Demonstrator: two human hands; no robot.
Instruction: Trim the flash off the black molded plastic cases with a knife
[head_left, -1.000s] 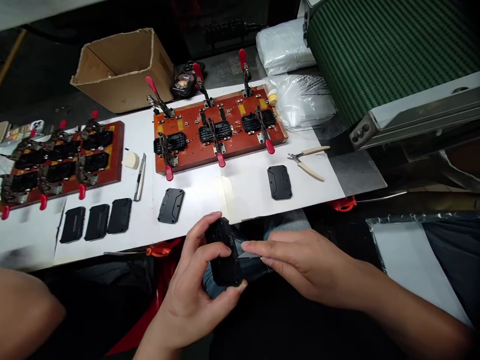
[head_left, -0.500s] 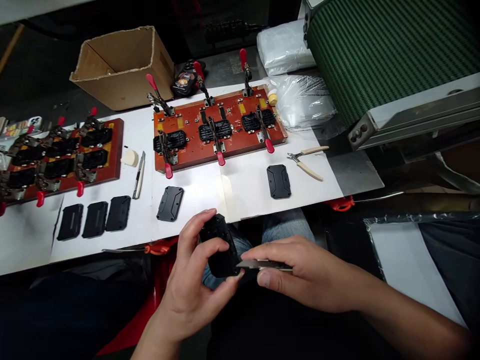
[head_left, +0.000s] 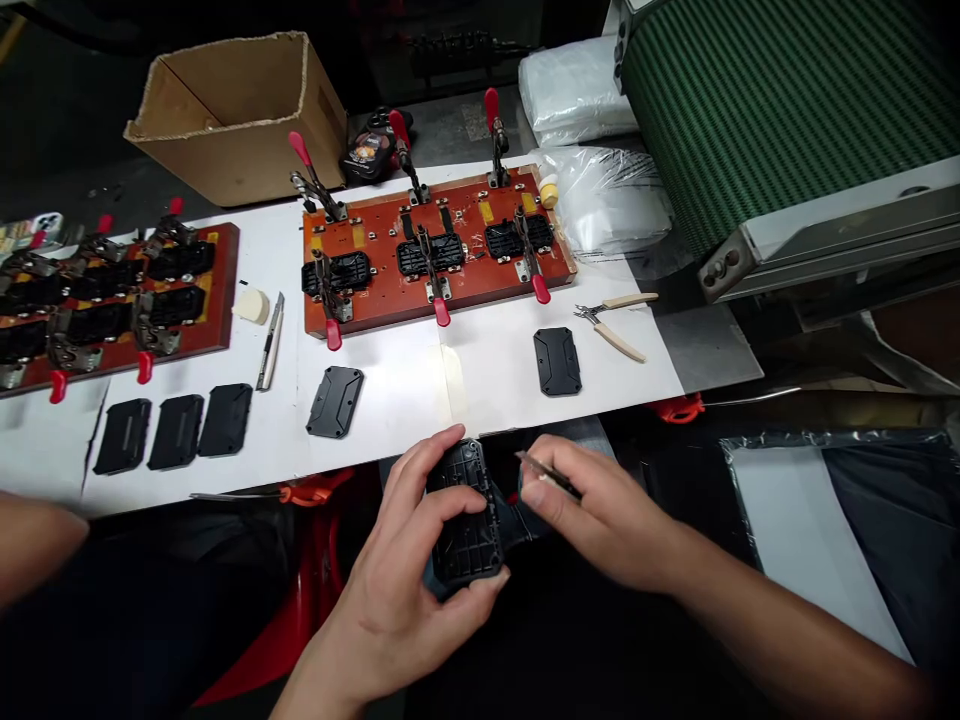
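Note:
My left hand (head_left: 409, 585) grips a black plastic cover (head_left: 466, 515), its ribbed inner side facing up, held over my lap just in front of the table edge. My right hand (head_left: 600, 515) pinches a thin metal blade (head_left: 546, 470) whose tip points up and left, close to the cover's right edge. Two more black covers lie on the white table: one cover (head_left: 334, 401) to the left and one cover (head_left: 557, 361) to the right.
A red clamp fixture (head_left: 435, 245) with three black parts sits mid-table, a second fixture (head_left: 112, 300) at the left. Three black covers (head_left: 175, 431), a knife (head_left: 269, 341), pliers (head_left: 616, 322), a cardboard box (head_left: 232, 115), plastic bags (head_left: 607, 195) and a green conveyor (head_left: 780, 110) surround them. Another person's arm (head_left: 30, 540) shows at far left.
The cover has been turned over so its ribbed inside faces up. My right hand lifted the blade from the cover's lower edge to beside its upper right.

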